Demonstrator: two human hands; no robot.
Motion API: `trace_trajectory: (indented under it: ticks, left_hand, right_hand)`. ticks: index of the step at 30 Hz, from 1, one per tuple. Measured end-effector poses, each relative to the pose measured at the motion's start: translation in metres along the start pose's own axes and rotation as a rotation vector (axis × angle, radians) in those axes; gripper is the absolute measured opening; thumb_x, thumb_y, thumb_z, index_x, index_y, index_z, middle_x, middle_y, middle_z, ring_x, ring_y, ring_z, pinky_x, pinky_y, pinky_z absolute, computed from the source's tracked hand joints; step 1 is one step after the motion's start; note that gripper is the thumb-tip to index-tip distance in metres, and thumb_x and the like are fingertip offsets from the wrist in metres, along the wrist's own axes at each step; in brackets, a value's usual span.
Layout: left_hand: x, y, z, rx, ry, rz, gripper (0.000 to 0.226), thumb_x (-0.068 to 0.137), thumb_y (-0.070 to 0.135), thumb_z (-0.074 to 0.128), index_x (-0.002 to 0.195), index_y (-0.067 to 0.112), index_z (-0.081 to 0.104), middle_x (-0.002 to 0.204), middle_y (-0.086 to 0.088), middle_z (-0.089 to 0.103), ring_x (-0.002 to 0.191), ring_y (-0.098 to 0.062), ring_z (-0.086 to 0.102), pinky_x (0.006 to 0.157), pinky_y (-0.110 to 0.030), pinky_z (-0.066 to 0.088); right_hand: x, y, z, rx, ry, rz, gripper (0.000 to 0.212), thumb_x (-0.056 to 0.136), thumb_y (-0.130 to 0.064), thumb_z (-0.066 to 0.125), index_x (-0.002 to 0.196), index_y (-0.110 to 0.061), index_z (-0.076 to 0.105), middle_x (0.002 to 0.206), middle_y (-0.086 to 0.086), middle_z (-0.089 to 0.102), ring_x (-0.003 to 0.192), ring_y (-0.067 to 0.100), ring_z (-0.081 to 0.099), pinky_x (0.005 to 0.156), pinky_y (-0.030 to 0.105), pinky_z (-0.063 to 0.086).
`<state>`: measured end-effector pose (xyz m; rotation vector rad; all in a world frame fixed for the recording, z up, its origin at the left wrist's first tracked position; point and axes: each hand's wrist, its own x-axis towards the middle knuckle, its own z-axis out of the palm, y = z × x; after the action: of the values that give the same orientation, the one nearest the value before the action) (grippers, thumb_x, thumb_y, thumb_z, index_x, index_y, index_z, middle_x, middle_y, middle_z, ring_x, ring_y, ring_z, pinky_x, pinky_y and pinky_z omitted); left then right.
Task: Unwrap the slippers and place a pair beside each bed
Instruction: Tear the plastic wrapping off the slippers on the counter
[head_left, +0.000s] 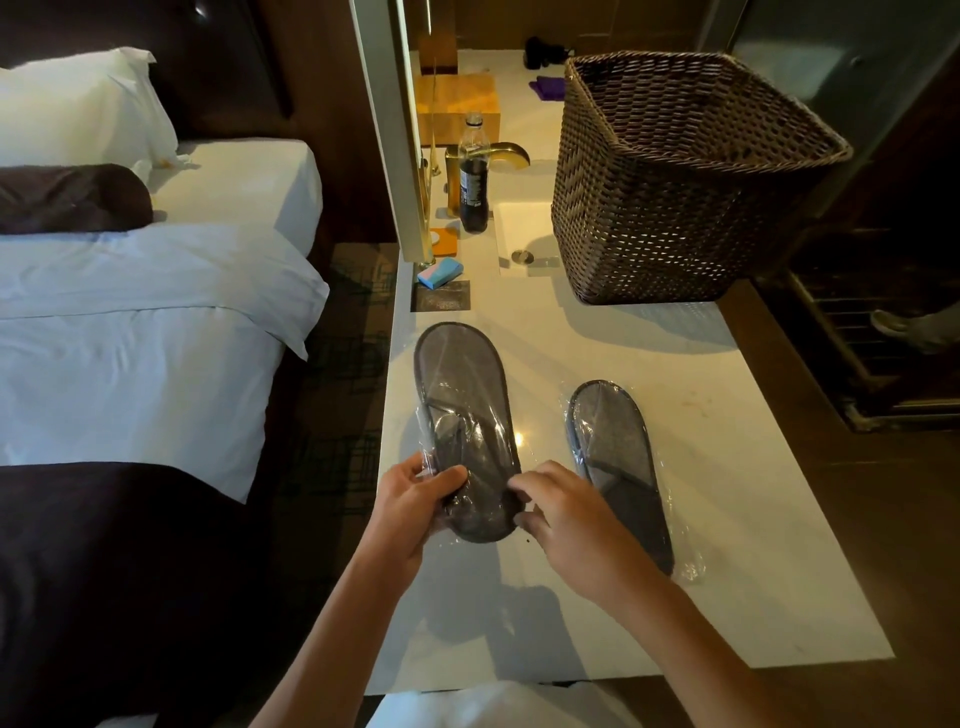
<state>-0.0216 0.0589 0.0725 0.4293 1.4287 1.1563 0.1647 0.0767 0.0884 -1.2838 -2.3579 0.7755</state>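
Crinkly clear wrap (441, 415) — perhaps felt slippers (462, 395) inside — both hands (415, 499) pinching.

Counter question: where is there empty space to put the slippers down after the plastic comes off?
The white counter is bare at the near edge below both hands, and on the right, beyond the wrapped slippers lying flat. A smaller strip lies between them and the wicker basket. The far left is crowded: cola bottle, sponge, gold faucet.
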Motion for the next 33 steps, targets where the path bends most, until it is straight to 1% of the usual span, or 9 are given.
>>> trace_trajectory:
  ticks: [3, 7, 11, 16, 19, 24, 27, 30, 33]
  left_hand:
    - [-0.001, 0.000, -0.001, 0.014, 0.004, -0.005, 0.015, 0.089, 0.008, 0.067, 0.104, 0.008, 0.063, 0.084, -0.007, 0.079, 0.081, -0.024, 0.077, 0.068, -0.034, 0.063]
    - [0.003, 0.000, -0.006, 0.014, 0.062, -0.017, 0.017, 0.089, 0.010, 0.068, 0.102, 0.002, 0.062, 0.090, -0.018, 0.077, 0.080, -0.029, 0.077, 0.065, -0.035, 0.062]
    - [0.010, 0.003, -0.015, -0.037, 0.082, -0.023, 0.016, 0.090, 0.010, 0.067, 0.097, -0.003, 0.061, 0.081, -0.018, 0.074, 0.069, -0.025, 0.075, 0.061, -0.035, 0.062]
    - [0.015, 0.002, -0.015, -0.102, 0.097, -0.037, 0.008, 0.091, 0.011, 0.066, 0.095, 0.004, 0.063, 0.079, -0.014, 0.077, 0.072, -0.026, 0.076, 0.072, -0.041, 0.061]
    - [0.015, 0.004, -0.014, -0.108, 0.094, -0.016, 0.012, 0.090, 0.008, 0.067, 0.099, 0.003, 0.061, 0.077, -0.013, 0.078, 0.075, -0.030, 0.076, 0.080, -0.046, 0.060]
    - [0.010, 0.001, -0.003, -0.047, 0.014, 0.007, 0.018, 0.088, 0.010, 0.069, 0.102, 0.001, 0.062, 0.082, -0.018, 0.074, 0.077, -0.033, 0.073, 0.080, -0.050, 0.058]
    - [0.008, -0.001, -0.001, -0.028, -0.001, 0.009, 0.015, 0.089, 0.008, 0.067, 0.099, -0.001, 0.062, 0.083, -0.020, 0.071, 0.076, -0.032, 0.071, 0.075, -0.047, 0.058]
    - [0.007, 0.002, -0.006, -0.099, 0.022, -0.008, 0.005, 0.092, 0.006, 0.063, 0.092, 0.001, 0.061, 0.079, -0.017, 0.075, 0.073, -0.028, 0.075, 0.066, -0.039, 0.062]
    - [0.007, 0.002, -0.011, -0.142, 0.033, -0.025, 0.015, 0.093, 0.006, 0.062, 0.104, -0.004, 0.062, 0.090, -0.019, 0.078, 0.082, -0.029, 0.077, 0.077, -0.044, 0.063]
  right_hand:
    - [0.002, 0.002, 0.000, 0.024, -0.003, 0.013, 0.020, 0.094, -0.011, 0.061, 0.113, -0.011, 0.066, 0.108, 0.004, 0.065, 0.094, 0.014, 0.061, 0.079, 0.022, 0.053]
    - [-0.001, -0.002, 0.000, 0.019, -0.025, -0.062, 0.012, 0.094, -0.011, 0.060, 0.103, -0.012, 0.068, 0.100, 0.001, 0.063, 0.087, 0.012, 0.060, 0.071, 0.024, 0.054]
    - [-0.010, -0.005, -0.002, 0.021, -0.040, -0.121, 0.009, 0.092, -0.011, 0.063, 0.099, -0.013, 0.069, 0.095, 0.000, 0.064, 0.087, 0.010, 0.058, 0.070, 0.026, 0.055]
    - [-0.016, -0.010, -0.010, -0.036, -0.009, -0.118, 0.007, 0.090, -0.018, 0.061, 0.091, -0.018, 0.068, 0.092, -0.008, 0.057, 0.089, 0.006, 0.050, 0.072, 0.018, 0.048]
    - [-0.016, -0.023, -0.012, -0.065, 0.028, -0.108, 0.011, 0.092, -0.023, 0.060, 0.098, -0.018, 0.068, 0.100, -0.007, 0.057, 0.093, 0.007, 0.051, 0.077, 0.022, 0.052]
    - [0.004, -0.043, 0.007, -0.145, 0.000, -0.059, 0.045, 0.090, -0.024, 0.067, 0.133, -0.019, 0.054, 0.130, 0.000, 0.055, 0.118, 0.019, 0.051, 0.095, 0.030, 0.048]
    - [0.006, -0.044, 0.017, -0.141, -0.051, -0.083, 0.029, 0.093, -0.009, 0.061, 0.121, -0.017, 0.061, 0.112, 0.001, 0.062, 0.105, 0.020, 0.059, 0.084, 0.030, 0.054]
    - [-0.005, -0.037, 0.026, -0.119, -0.113, -0.173, 0.026, 0.092, -0.007, 0.060, 0.113, -0.021, 0.065, 0.104, -0.002, 0.061, 0.096, 0.013, 0.058, 0.077, 0.027, 0.057]
    - [-0.016, -0.029, 0.025, 0.006, -0.146, -0.124, 0.021, 0.093, -0.009, 0.058, 0.106, -0.021, 0.070, 0.101, -0.008, 0.063, 0.090, 0.006, 0.060, 0.075, 0.021, 0.056]
